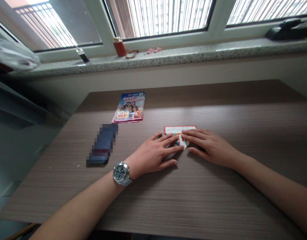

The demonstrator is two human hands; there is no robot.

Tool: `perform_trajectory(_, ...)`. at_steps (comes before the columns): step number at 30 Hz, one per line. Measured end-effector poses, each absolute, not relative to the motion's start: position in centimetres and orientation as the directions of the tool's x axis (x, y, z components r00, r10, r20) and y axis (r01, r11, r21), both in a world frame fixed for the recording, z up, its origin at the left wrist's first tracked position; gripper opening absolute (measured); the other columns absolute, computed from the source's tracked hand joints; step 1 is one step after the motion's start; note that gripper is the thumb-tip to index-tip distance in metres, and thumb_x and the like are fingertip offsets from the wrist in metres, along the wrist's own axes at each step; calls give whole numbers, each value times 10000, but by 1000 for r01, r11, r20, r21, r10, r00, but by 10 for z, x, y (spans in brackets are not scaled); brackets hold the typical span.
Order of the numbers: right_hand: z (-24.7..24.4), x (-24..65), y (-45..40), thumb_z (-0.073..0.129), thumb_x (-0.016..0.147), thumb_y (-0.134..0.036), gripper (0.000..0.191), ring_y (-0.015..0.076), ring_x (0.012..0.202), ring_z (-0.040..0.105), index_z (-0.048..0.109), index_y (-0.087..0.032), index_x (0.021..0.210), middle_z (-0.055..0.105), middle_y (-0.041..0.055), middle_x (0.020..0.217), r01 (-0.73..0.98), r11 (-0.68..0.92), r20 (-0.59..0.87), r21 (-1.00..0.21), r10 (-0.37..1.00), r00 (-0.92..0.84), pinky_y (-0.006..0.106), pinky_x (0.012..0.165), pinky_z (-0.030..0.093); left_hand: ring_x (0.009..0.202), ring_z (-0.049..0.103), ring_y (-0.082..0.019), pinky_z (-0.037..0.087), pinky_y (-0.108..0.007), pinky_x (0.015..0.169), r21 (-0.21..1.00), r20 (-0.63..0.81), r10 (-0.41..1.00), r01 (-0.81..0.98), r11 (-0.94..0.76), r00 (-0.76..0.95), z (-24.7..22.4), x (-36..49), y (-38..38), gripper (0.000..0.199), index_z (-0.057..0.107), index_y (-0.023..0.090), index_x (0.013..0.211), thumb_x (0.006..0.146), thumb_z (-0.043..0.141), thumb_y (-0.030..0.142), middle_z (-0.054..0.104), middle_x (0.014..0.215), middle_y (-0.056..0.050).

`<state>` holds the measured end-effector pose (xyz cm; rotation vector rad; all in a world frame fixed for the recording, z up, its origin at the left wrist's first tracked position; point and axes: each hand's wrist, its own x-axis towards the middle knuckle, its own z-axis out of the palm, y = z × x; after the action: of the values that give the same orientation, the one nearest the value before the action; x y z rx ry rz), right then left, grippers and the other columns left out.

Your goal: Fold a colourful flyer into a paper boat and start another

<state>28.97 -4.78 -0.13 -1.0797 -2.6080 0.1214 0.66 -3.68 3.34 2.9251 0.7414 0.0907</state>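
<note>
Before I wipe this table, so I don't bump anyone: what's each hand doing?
Left hand: open, palm down, touching the folded paper.
Right hand: open, palm down, touching the same paper.

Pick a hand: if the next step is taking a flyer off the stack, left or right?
Probably left: the left hand is nearer the flyer stack, while the right hand sits farther right. Both rest on the folded paper, so the left would have to lift off first.
</note>
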Motion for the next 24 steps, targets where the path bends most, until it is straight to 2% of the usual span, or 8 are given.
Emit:
perform_trajectory(10,0,288,-47,555,987,-396,493,313,1295,568,529,-257,1460,597,118,1447,681,703,248,-207,711,-659,529,1063,481,1459,400,-267,271,-490,1199,129,45,481,473,-872,875,34,8,-39,524,450,333,1491,1019,440,560,389,1607,-66)
perform_trajectory(21,2,282,-53,490,1018,-423,482,313,1325,530,514,-237,1462,538,125,1499,715,673,204,-190,740,-641,530,1083,455,1453,409,-274,276,-498,1192,105,50,485,478,-872,873,33,10,-40,505,462,327,1479,1030,418,553,400,1599,-79)
perform_trajectory(24,2,283,-52,500,1013,-419,482,312,1319,536,507,-263,1469,543,118,1495,714,669,205,-206,743,-637,530,1068,468,1448,416,-279,279,-504,1187,106,55,479,472,-875,876,34,10,-41,497,459,332,1481,1033,416,543,402,1597,-83)
